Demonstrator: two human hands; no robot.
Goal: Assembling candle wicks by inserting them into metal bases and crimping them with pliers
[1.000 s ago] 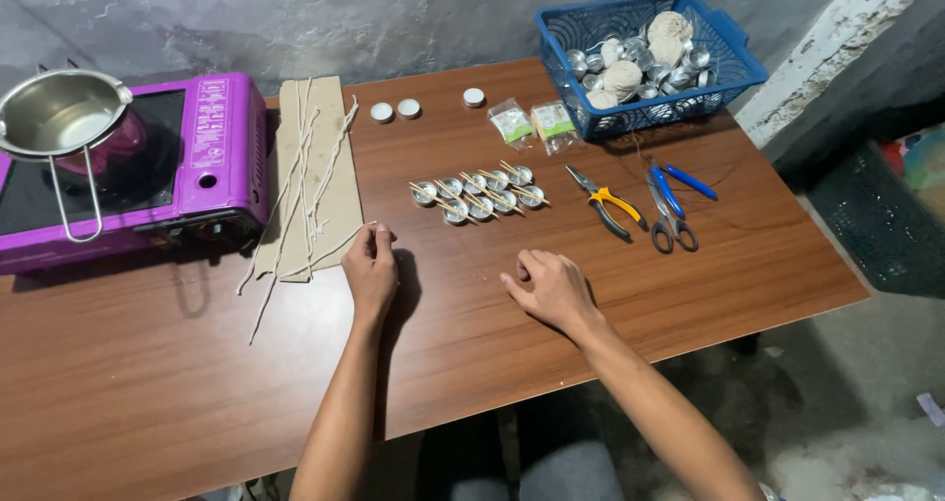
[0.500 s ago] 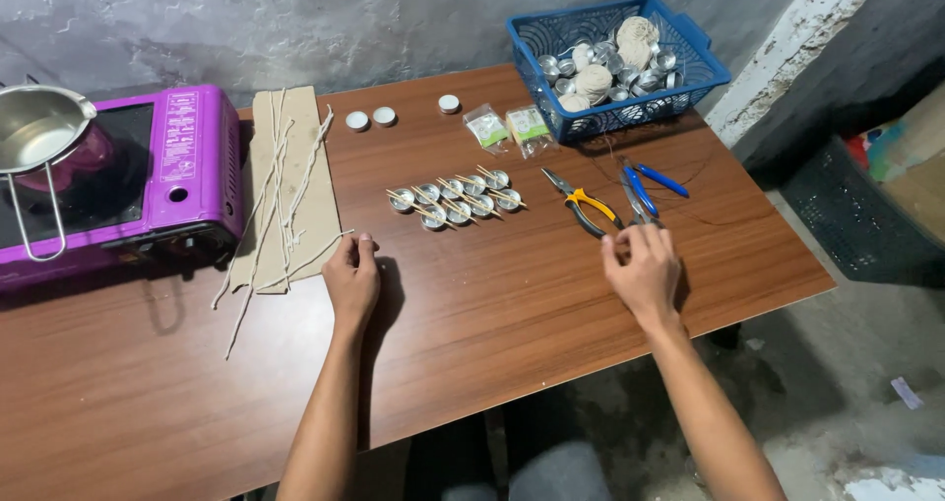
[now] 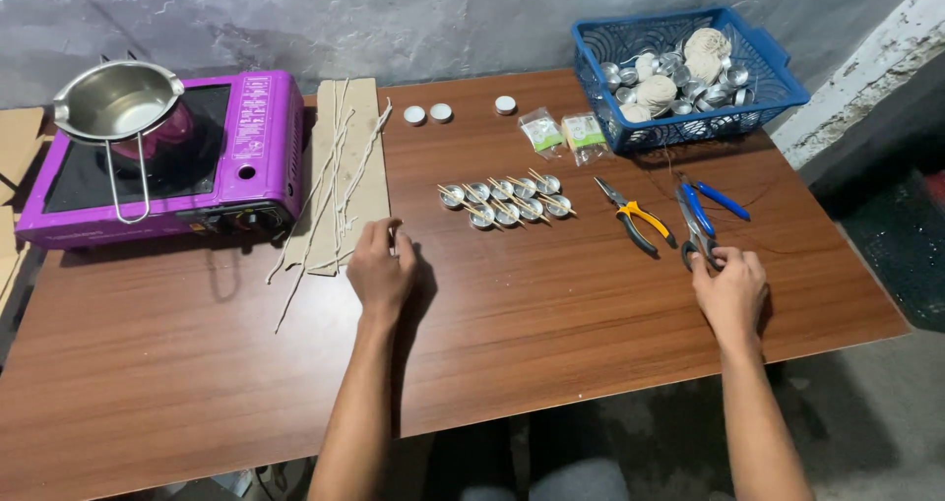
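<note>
My left hand (image 3: 382, 267) rests on the brown table (image 3: 551, 304) with its fingertips pinched on the near end of a white wick (image 3: 335, 258), which runs off a strip of cardboard (image 3: 346, 171). My right hand (image 3: 730, 286) is at the right, fingers closed on the dark handles of the scissors (image 3: 692, 227), which lie on the table. Yellow-handled pliers (image 3: 635, 216) lie just left of the scissors and a blue-handled tool (image 3: 717, 199) lies beside them. Between my hands, farther back, several small metal cups (image 3: 507, 201) stand in rows with wooden sticks laid across them.
A purple portable stove (image 3: 236, 156) with a steel pot (image 3: 118, 102) stands at the back left. A blue basket (image 3: 778, 73) of metal cups and twine balls sits at the back right. Two small packets (image 3: 543, 130) and three round white discs (image 3: 441, 112) lie behind the cups. A wall runs behind the table.
My right hand has moved from the middle of the table to the right and closed on the scissors' handles. My left hand has stayed at the wick's end.
</note>
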